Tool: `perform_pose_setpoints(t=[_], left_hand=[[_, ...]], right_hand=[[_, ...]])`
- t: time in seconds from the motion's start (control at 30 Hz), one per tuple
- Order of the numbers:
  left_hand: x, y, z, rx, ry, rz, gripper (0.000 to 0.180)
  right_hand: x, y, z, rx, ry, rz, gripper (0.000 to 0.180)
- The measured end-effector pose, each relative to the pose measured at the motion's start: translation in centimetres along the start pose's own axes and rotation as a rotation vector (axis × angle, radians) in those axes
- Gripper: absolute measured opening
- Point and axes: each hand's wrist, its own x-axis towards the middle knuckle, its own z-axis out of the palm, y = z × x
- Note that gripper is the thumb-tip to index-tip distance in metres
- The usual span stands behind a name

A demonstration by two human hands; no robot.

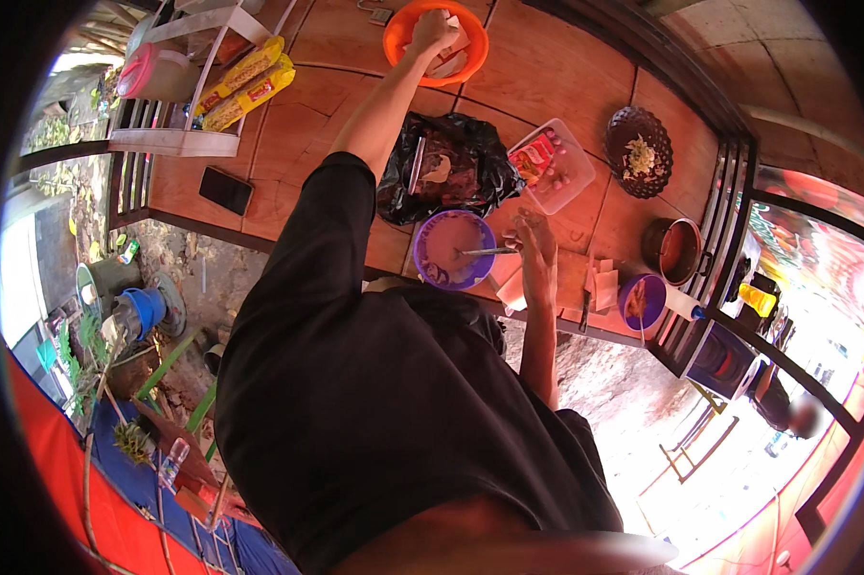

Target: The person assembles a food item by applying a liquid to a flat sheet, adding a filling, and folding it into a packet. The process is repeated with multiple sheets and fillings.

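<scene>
My left hand (434, 34) reaches far forward into an orange bowl (391, 42), its fingers closed at the pale flat pieces (454, 65) lying inside. A white edge shows beside the fingers; exactly what they grip is partly hidden. Nearer to me, my right hand (535, 241) is closed on the handle of a spoon (490, 251). The spoon's other end dips into pale, thick batter (449, 247) in a purple bowl (419, 251). Between the two bowls lies a crumpled black plastic bag (470, 144), with a clear package on top.
Right of the bag stands a clear tub (571, 182) with a red packet. Farther right are a dark woven basket (616, 144), a pot (676, 251), a second purple bowl (654, 302) and a knife (586, 309). At left are a phone (226, 191), yellow packets (250, 91) and a white rack (173, 142).
</scene>
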Motion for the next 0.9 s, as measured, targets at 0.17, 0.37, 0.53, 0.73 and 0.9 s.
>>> perform_pose_setpoints(t=[0.17,0.37,0.53,0.73,0.9], left_hand=[[-1.3,0.7,-3.7,-0.136,-0.031,-0.037,0.044],[-4.4,2.7,-9.4,-0.68,-0.038,-0.1,0.039],[-9.0,2.3,-13.8,-1.071,0.056,-0.251,0.029],[-19.2,7.6,-21.6,-1.06,0.097,-0.309,0.031],[-26.2,11.9,-24.2,-1.107,0.012,-0.321,0.033]], right_hand=[[-0.4,0.1,0.0,0.045,-0.021,-0.019,0.037],[-1.6,-0.4,-0.1,0.008,-0.047,-0.09,0.038],[-2.1,1.2,-1.3,-0.012,0.021,-0.259,0.032],[-4.0,2.4,-5.4,-0.086,0.096,-0.304,0.031],[-6.1,2.9,-8.9,-0.06,0.085,-0.251,0.029]])
